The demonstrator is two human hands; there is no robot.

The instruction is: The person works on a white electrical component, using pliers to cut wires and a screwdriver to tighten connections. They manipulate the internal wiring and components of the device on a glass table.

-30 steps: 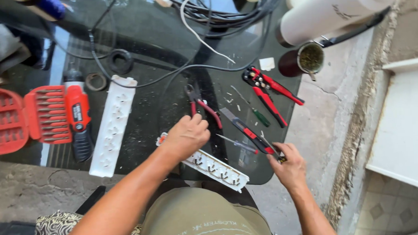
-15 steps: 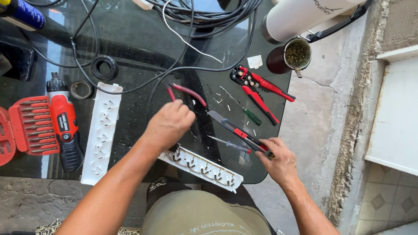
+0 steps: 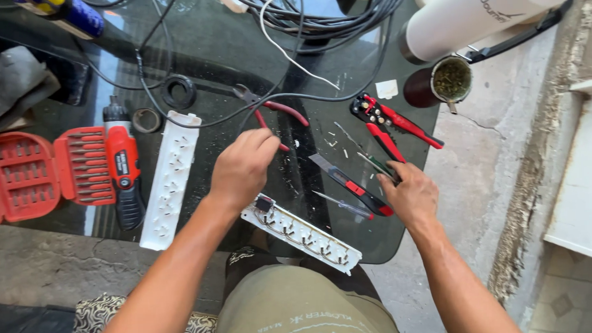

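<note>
Left hand (image 3: 243, 167): curled over pliers (image 3: 270, 114) at 12 o'clock; grip unclear, grasp both handles.
Right hand (image 3: 409, 196): pinching screwdriver (image 3: 378, 164); keep it level.
Strip (image 3: 301, 234): open, 6 o'clock.

pliers (image 3: 274, 114): red-handled, flat on dark glass table | screwdriver (image 3: 379, 164): green-handled, slanted, near table edge

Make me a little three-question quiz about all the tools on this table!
1. True or false: the left hand is at the red-handled pliers.
2. Which is nearest the right hand? A) the red bit case B) the green-handled screwdriver C) the tape roll
3. What colour is the cover lying beside the cordless screwdriver?

Key: 1 true. 2 B. 3 white.
</note>
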